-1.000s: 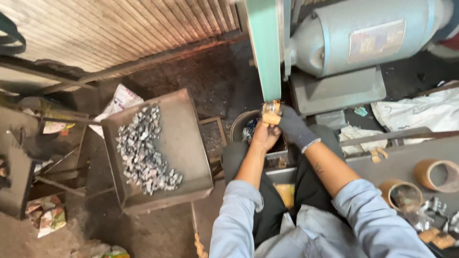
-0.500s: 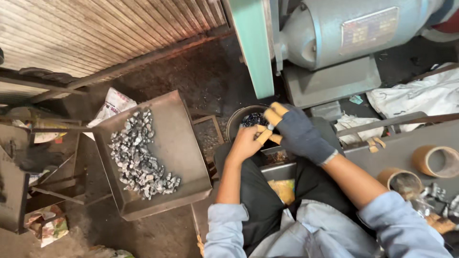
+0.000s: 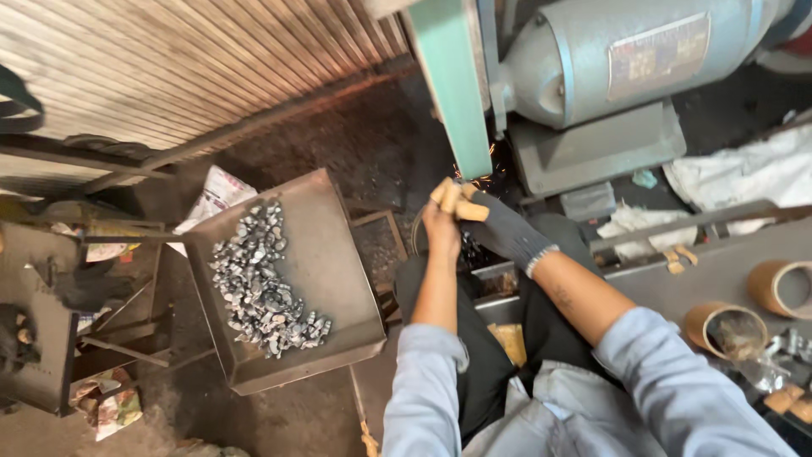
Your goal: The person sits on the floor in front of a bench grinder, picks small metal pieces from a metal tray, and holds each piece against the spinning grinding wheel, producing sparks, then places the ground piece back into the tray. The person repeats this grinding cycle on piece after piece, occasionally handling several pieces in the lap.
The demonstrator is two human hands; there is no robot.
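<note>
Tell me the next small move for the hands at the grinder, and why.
Probably ease the piece a touch off the green belt: sparks fly just above the left hand and gloved right hand, which pinch something too small to identify.

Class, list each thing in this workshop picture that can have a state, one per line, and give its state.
Green sanding belt: throwing sparks at the hands.
Square grey metal tray: tilted, part-filled with small silver metal pieces.
Left hand: bare, fingertips taped, at the belt.
Right hand: in a dark glove, at the belt.
Brown cardboard tube: open-ended, hollow.
</note>
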